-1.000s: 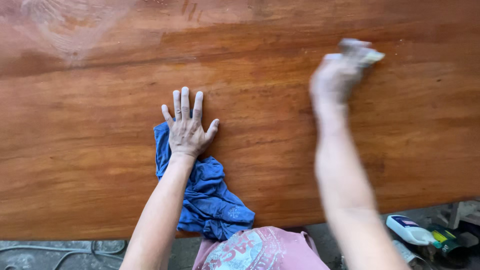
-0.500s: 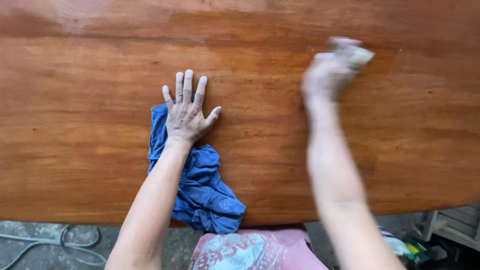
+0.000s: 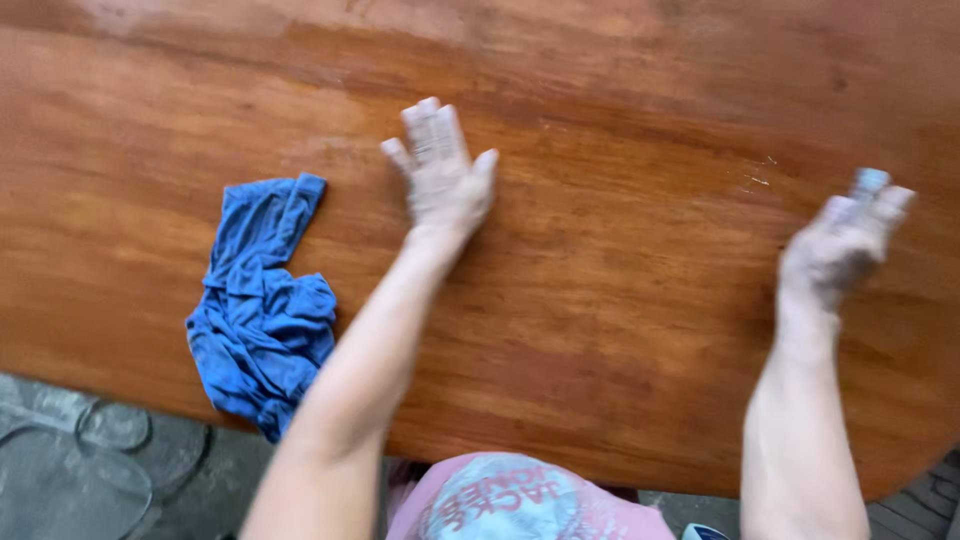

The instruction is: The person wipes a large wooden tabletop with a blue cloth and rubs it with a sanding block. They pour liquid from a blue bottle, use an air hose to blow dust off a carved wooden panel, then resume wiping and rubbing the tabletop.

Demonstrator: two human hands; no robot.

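The left hand (image 3: 440, 175) lies flat on the reddish-brown wooden bench (image 3: 620, 330), palm down, its fingers (image 3: 432, 122) stretched forward and close together, the thumb held a little out to the side; it holds nothing. A crumpled blue cloth (image 3: 262, 310) rests on the bench near that hand, off to its left and nearer the person, apart from the fingers and not touching them. Its lower end hangs just over the near edge of the bench.

The right hand (image 3: 843, 245) is over the right part of the bench, blurred, with its fingers (image 3: 880, 200) curled around a small pale thing (image 3: 868, 182); what that thing is cannot be told. It lies well apart from the cloth.

Below the bench edge show grey ground with a thin cable (image 3: 70, 470) and pink printed clothing (image 3: 520, 500).
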